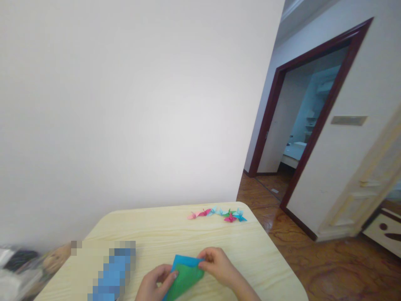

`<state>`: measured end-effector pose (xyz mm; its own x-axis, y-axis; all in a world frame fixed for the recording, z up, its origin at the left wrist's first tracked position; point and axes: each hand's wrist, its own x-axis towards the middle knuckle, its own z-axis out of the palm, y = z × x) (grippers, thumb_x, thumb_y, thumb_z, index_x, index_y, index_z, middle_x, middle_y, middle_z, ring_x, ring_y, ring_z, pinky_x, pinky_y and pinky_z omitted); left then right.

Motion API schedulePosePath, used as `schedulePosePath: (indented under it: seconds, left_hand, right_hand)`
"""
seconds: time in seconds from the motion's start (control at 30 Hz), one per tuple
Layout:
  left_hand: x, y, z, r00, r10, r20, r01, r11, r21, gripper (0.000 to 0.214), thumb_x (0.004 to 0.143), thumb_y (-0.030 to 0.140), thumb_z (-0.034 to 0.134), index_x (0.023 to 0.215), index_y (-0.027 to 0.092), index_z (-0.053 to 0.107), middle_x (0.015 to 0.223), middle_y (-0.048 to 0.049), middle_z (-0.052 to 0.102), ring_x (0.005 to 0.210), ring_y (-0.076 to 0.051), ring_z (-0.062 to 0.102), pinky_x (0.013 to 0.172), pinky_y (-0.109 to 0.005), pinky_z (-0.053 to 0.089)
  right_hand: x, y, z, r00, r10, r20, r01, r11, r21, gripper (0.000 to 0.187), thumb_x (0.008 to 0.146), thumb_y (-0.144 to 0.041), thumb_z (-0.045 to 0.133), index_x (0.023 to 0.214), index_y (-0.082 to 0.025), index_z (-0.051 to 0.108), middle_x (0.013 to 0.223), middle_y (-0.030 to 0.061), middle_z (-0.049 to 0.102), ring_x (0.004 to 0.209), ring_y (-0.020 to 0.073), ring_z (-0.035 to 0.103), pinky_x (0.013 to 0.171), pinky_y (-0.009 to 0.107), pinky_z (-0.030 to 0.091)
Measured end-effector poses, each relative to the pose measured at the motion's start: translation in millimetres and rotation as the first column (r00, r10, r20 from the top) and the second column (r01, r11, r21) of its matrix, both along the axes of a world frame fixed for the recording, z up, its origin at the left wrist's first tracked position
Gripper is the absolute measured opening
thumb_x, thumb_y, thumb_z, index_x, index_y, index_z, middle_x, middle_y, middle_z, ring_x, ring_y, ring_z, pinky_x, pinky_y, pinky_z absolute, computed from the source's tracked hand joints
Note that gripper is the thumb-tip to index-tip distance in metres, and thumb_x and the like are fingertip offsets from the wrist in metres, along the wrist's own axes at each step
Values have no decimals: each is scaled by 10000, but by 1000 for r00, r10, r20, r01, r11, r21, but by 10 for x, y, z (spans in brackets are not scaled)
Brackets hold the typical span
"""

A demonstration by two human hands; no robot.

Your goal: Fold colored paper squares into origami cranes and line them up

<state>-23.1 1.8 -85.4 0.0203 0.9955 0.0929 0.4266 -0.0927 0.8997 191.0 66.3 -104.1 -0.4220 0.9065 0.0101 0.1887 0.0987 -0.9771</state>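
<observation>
Between my two hands, just above the near part of the table, are sheets of coloured paper, a green paper (pixel 185 279) in front of a blue paper (pixel 184 259). My left hand (pixel 156 281) grips their left edge, thumb on the front. At the upper right corner, my right hand (pixel 216 265) pinches the paper between thumb and fingertips. The lower end of the sheets runs out of the picture. Whether the green and blue are separate sheets or one stack, I cannot tell.
Several folded paper cranes (pixel 230 216) in pink, red, blue and green lie along the far right edge of the wooden table (pixel 140 225). A blurred-out blue object (pixel 112 271) is at the left. A white wall (pixel 140 104) rises behind; a doorway (pixel 300 113) opens at right.
</observation>
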Motion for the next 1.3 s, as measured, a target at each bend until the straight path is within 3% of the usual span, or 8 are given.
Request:
schedulePosePath:
  seconds: [0.17, 0.47, 0.63, 0.73, 0.87, 0.93, 1.03, 1.3]
  left_hand:
    - [25, -35, 199, 977, 44, 208, -19, 993, -120, 523, 586, 685, 576, 607, 166, 638, 573, -17, 667, 573, -174, 600, 538, -243, 462]
    - [2, -131, 399, 958, 114, 265, -89, 990, -106, 525, 558, 701, 577, 526, 177, 581, 481, 29, 555, 502, -136, 516, 485, -225, 422]
    - [-120, -128, 431, 919, 239, 313, -241, 970, -35, 455, 560, 634, 637, 611, 182, 638, 594, 0, 651, 592, -173, 589, 539, -244, 476]
    - [-243, -117, 427, 845, 393, 363, -415, 910, -19, 487, 489, 620, 686, 696, 181, 648, 680, -19, 691, 680, -215, 632, 620, -283, 513]
    - [-451, -138, 362, 719, 579, 384, -647, 759, 66, 505, 524, 612, 660, 802, 193, 605, 781, -25, 681, 799, -238, 636, 761, -343, 506]
    - [-554, -164, 326, 722, 595, 352, -674, 721, 164, 455, 610, 586, 609, 852, 202, 586, 885, -40, 662, 883, -243, 616, 855, -384, 464]
    - [-663, -218, 311, 749, 624, 223, -660, 677, 326, 378, 677, 540, 558, 845, 202, 579, 944, -61, 628, 980, -269, 569, 948, -454, 379]
    - [-779, -416, 354, 672, 738, 61, -661, 560, 499, 211, 752, 425, 487, 822, 234, 546, 949, -59, 602, 979, -256, 557, 925, -423, 407]
  right_hand:
    - [75, -113, 300, 994, 69, -89, -76, 994, -76, 184, 634, -174, 683, 817, -155, 686, 665, 5, 666, 582, 123, 580, 547, 215, 418]
    - [112, -247, 518, 958, 181, -224, -216, 966, -141, 307, 612, -245, 747, 898, -162, 674, 803, 42, 683, 707, 152, 624, 653, 260, 460]
    - [164, -199, 494, 992, 58, -113, -62, 998, -28, 252, 667, -220, 684, 910, -158, 660, 775, 42, 670, 712, 166, 626, 653, 275, 480]
    - [178, -108, 493, 992, -114, 53, 104, 980, 168, 162, 730, -194, 585, 867, -161, 665, 780, 54, 655, 733, 180, 620, 647, 280, 493]
    - [-8, 87, 502, 954, -285, 96, 201, 840, 503, 200, 772, -137, 463, 821, -168, 654, 804, 68, 610, 746, 177, 593, 611, 259, 489]
    - [-216, 200, 466, 940, -338, 40, 240, 741, 628, 203, 770, -109, 448, 810, -169, 638, 802, 62, 599, 778, 179, 576, 700, 289, 476]
    - [-601, 354, 347, 938, -332, 95, 159, 659, 735, 215, 769, -82, 449, 797, -190, 632, 819, 45, 608, 840, 183, 546, 778, 313, 433]
    - [-1214, 537, -76, 936, -296, 190, 75, 696, 714, 242, 761, -23, 471, 823, -181, 644, 851, 50, 637, 876, 197, 507, 811, 335, 365]
